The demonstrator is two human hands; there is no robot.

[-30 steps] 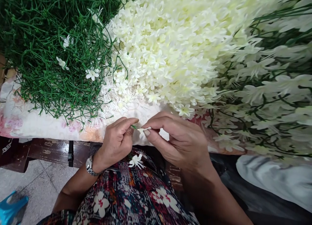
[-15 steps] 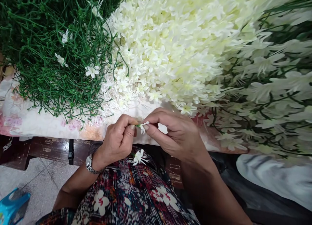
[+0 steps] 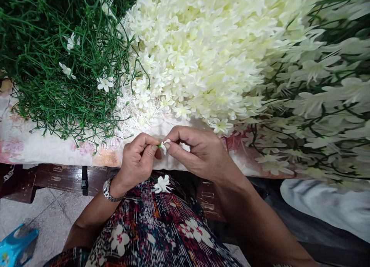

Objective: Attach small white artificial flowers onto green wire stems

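Small white flower (image 3: 165,144) sits pinched between both hands just above the lap: the left hand (image 3: 138,161) grips a thin green stem (image 3: 160,145) pointing right, the right hand (image 3: 202,153) closes on the bloom facing it.

Silver wristwatch (image 3: 108,190) on left wrist; dark floral-print garment (image 3: 162,236).

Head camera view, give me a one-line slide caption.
Both hands, left hand and right hand, pinch a small white flower beside heaped blossoms.
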